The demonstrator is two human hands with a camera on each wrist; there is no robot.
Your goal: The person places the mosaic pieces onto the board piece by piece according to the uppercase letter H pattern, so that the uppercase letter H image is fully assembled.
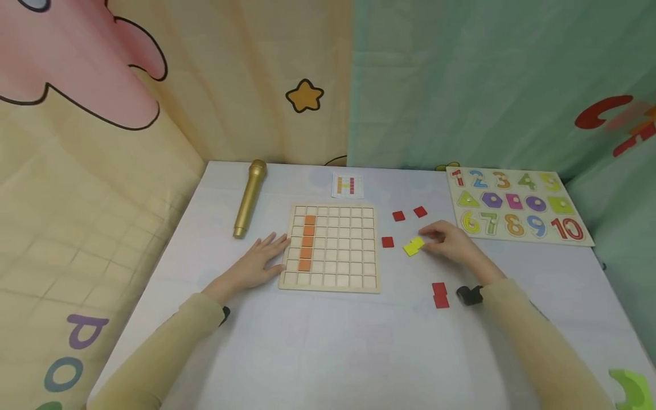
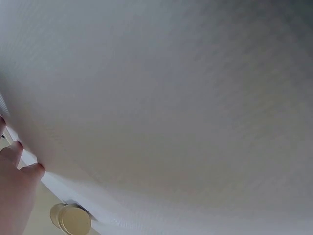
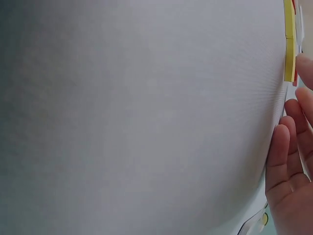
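A wooden grid board (image 1: 328, 291) lies mid-table, with several orange tiles (image 1: 306, 241) in one upright column near its left side. My left hand (image 1: 258, 262) rests flat on the table, its fingers spread and fingertips at the board's left edge. To the right of the board lie two yellow tiles (image 1: 411, 249), offset corner to corner. My right hand (image 1: 451, 242) is beside them, thumb and index finger apart near the right-hand one. In the right wrist view, a fingertip (image 3: 305, 68) is right at the end of the yellow tiles (image 3: 290, 58), the other fingers loosely extended.
Red tiles (image 1: 388, 242) lie around the yellow ones, with two more red tiles (image 1: 440, 295) nearer me. A pattern card (image 1: 348, 186) is behind the board. A gold microphone (image 1: 248, 202) lies at left; a number-and-shape puzzle board (image 1: 520, 205) is at back right. Curtains enclose the table.
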